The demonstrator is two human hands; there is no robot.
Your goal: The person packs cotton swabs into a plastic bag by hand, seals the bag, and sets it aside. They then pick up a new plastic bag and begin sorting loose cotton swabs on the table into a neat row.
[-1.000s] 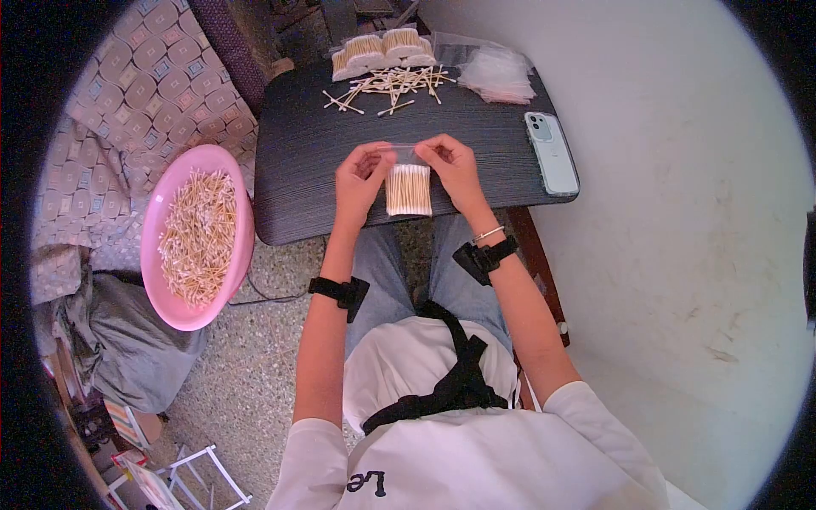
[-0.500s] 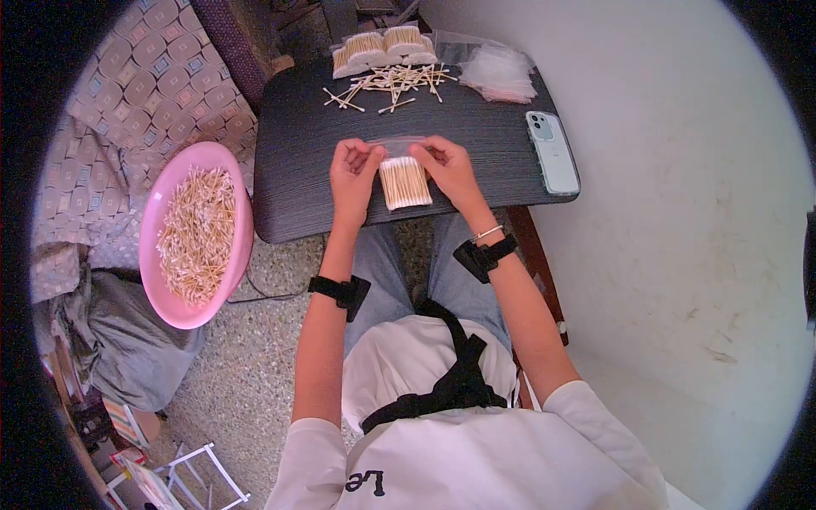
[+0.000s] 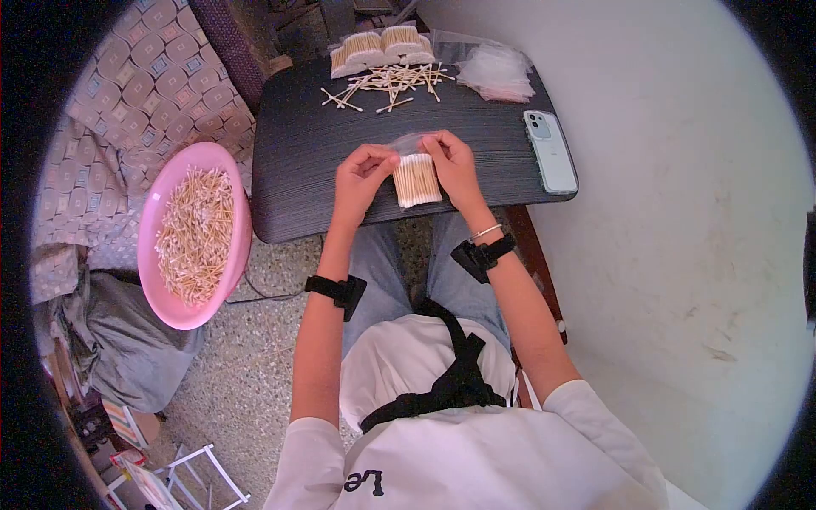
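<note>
A clear plastic bag with a row of cotton swabs inside hangs between my hands near the table's front edge. My left hand pinches the bag's upper left side. On the other side, my right hand grips the top right corner between thumb and fingers. The swabs stand side by side, white tips at top and bottom. Loose cotton swabs lie scattered farther back, in front of several filled swab packs.
A stack of clear plastic bags lies at the back right of the dark table. A phone rests by the right edge, near the wall. Left of the table stands a pink basin full of loose swabs.
The bag of swabs has shifted slightly right and tilted. My left hand has moved a little right along its top; my right hand has shifted slightly.
</note>
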